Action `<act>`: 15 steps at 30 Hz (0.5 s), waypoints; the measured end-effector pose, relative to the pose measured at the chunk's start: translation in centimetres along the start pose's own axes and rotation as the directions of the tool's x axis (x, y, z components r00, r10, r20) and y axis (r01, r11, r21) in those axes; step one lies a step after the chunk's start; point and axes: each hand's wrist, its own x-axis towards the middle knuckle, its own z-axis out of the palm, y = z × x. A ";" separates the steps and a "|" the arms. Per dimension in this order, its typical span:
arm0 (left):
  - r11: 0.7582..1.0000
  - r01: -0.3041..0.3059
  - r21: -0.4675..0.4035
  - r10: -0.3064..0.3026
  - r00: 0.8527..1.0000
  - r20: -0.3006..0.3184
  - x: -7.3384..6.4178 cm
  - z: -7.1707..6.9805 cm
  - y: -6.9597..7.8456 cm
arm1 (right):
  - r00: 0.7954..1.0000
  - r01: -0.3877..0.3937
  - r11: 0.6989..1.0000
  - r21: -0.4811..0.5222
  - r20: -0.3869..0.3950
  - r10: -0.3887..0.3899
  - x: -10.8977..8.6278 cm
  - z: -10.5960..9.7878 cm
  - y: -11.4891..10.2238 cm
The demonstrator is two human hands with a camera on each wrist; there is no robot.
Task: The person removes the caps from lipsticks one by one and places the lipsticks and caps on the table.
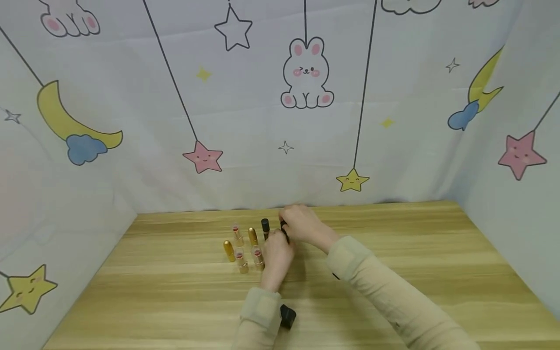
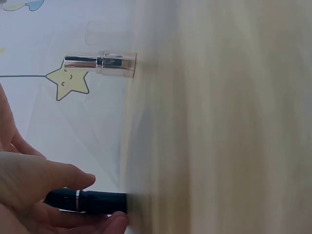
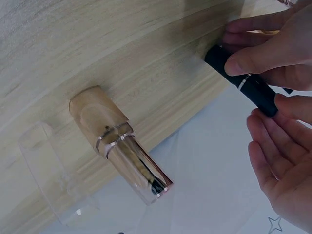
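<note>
Both hands are on one black lipstick tube [image 1: 285,231] with a silver ring round its middle, held close over the table. My left hand [image 1: 278,250] grips its lower part; in the right wrist view the left thumb [image 3: 239,66] lies along the tube [image 3: 258,95]. My right hand [image 1: 302,225] pinches the upper end between thumb and fingertips. Another black tube [image 1: 265,225] stands just left of the hands. A rose-gold lipstick [image 3: 122,144] stands uncapped in the right wrist view, with a clear cap [image 3: 53,170] beside it.
Left of the hands stand two gold bullet-shaped tubes [image 1: 229,251] and several clear-capped lipsticks [image 1: 241,261] with reddish tips. The wooden table [image 1: 166,291] meets a patterned cloth [image 1: 262,184] at its back edge and sides.
</note>
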 end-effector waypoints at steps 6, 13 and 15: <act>0.996 0.027 -0.085 -0.026 1.000 0.015 0.3 0.7 -0.3 | 1.000 0.010 1.000 -0.029 0.001 -0.010 -0.4 -0.3 -0.1; 0.993 0.010 -0.118 -0.010 1.000 0.008 0.4 0.7 -0.7 | 1.000 0.007 0.996 -0.091 0.008 -0.006 -0.6 -0.5 -0.8; 0.994 0.000 -0.114 0.000 1.000 -0.003 0.4 0.7 -0.8 | 1.000 -0.001 0.994 -0.111 0.011 0.002 -0.6 -0.5 -0.9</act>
